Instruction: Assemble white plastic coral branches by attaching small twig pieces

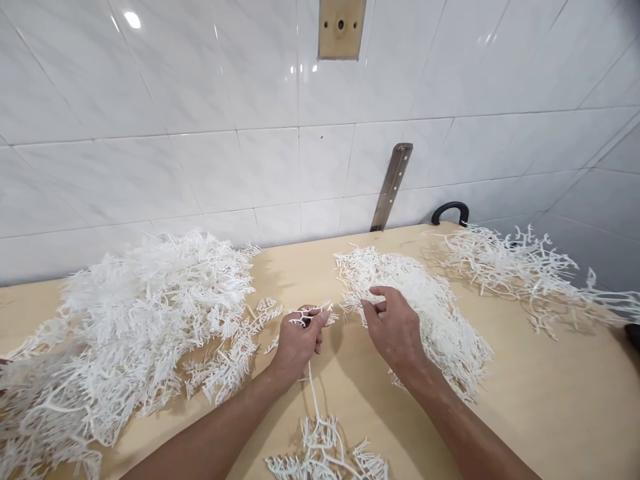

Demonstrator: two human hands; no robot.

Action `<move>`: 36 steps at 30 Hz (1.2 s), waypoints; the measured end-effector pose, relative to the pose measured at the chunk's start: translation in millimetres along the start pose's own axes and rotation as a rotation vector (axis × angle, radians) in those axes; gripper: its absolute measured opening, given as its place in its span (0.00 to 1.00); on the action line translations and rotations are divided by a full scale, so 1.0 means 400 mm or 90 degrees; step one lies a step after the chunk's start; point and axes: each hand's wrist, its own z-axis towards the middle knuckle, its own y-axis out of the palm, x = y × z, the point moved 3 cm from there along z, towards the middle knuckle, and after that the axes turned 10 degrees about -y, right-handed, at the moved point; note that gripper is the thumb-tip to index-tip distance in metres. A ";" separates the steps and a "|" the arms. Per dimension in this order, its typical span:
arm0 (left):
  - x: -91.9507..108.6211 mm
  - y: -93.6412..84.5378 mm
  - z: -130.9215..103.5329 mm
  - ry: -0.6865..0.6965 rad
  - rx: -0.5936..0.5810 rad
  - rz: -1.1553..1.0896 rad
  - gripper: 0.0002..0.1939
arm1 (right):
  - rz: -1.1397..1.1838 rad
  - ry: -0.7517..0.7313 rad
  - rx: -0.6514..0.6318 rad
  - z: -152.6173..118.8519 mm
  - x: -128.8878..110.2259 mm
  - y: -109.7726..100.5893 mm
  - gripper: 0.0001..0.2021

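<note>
White branching plastic-like sprigs lie on a light wooden table. My left hand (301, 337), near the middle, pinches a small white sprig (305, 316) between thumb and fingers. A thin stem runs down below that hand to a branched white piece (323, 443) at the bottom edge; whether it joins the held sprig is hidden. My right hand (393, 323) is open, thumb and forefinger apart, over the left side of a dense white pile (430, 293). Nothing shows between its fingers.
A large fluffy white pile (150, 313) covers the left side, with loose sprigs (230, 363) beside it. Looser branches (515, 257) lie at the right. Against the tiled wall stand a metal strip (393, 187) and a black curved handle (451, 205).
</note>
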 end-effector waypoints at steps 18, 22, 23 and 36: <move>-0.022 -0.001 -0.002 0.115 0.001 0.126 0.13 | 0.510 0.277 -0.430 -0.063 -0.020 0.085 0.23; -0.020 -0.001 -0.004 0.105 -0.002 0.121 0.12 | 0.471 0.232 -0.426 -0.060 -0.029 0.079 0.21; -0.018 -0.001 -0.004 0.098 -0.003 0.115 0.13 | 0.460 0.229 -0.420 -0.060 -0.028 0.079 0.21; -0.012 0.000 0.000 0.053 -0.059 0.114 0.15 | 0.406 0.251 -0.409 -0.064 0.002 0.094 0.13</move>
